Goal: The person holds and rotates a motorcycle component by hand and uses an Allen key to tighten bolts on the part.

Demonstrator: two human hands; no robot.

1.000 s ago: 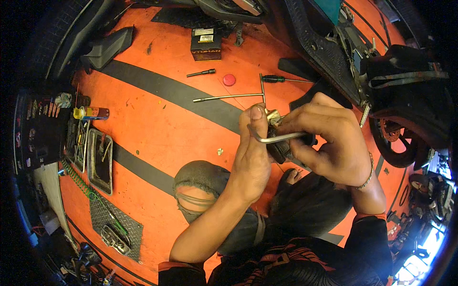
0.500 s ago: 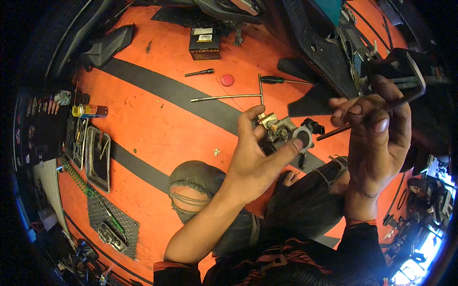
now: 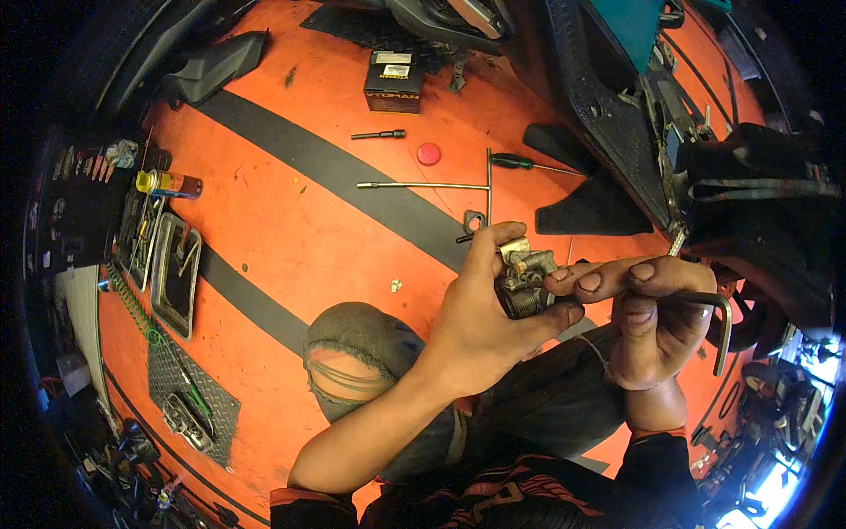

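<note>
Left grip [image 3: 483, 333] — wrapped round silver-and-black metal part [image 3: 526, 282] with ribbed cylindrical end | right grip [image 3: 656, 322] — curled on grey L-shaped steel key [image 3: 723, 333], short leg bent bodyward | part just left of right fingertips, contact unclear; key's long axis roughly crosswise, mostly hidden | beyond, orange floor [image 3: 291, 229]: steel T-handled wrench [image 3: 423, 186], flat red disc [image 3: 428, 154]

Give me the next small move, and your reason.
Probably shift the right hand's grip on the bent wrench: its bent end points away from the metal part, which the left hand holds, and its other end is hidden.
</note>
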